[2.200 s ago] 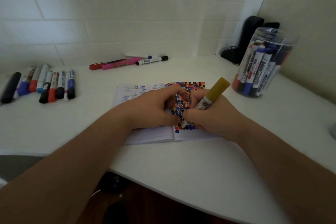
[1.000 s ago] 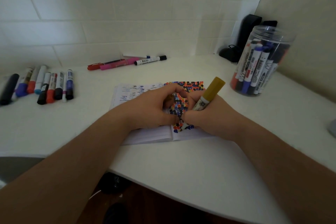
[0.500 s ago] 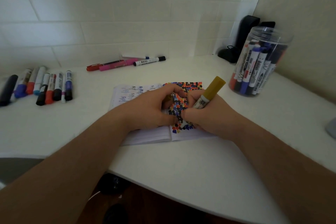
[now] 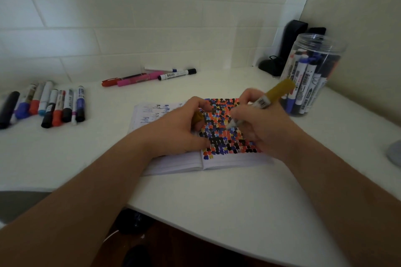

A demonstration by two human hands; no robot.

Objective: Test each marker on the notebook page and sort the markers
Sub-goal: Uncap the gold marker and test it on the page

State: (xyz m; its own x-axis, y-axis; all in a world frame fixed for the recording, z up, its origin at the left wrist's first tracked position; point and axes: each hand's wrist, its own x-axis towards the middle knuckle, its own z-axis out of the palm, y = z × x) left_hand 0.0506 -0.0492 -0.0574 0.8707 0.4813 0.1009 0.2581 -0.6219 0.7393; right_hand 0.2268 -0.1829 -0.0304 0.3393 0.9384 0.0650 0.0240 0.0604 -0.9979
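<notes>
An open notebook (image 4: 180, 163) lies on the white table, its right page (image 4: 221, 132) covered with coloured dots. My right hand (image 4: 260, 128) grips a yellow-ended marker (image 4: 269, 98), tip down just over the dotted page. My left hand (image 4: 178, 128) rests on the notebook's middle with its fingers curled round a yellow cap (image 4: 198, 116), only partly visible. A row of several markers (image 4: 54, 105) lies at the left. Three markers (image 4: 149, 76) lie near the back wall. A clear jar (image 4: 312, 78) at the right holds several more markers.
Dark objects (image 4: 286, 47) stand in the back corner behind the jar. A grey object (image 4: 395, 154) sits at the right edge. The table's curved front edge (image 4: 195, 221) runs below my forearms, with dark floor beneath.
My right hand has lifted and shifted right and back with the marker, uncovering more of the dotted page. The left hand has stayed on the notebook.
</notes>
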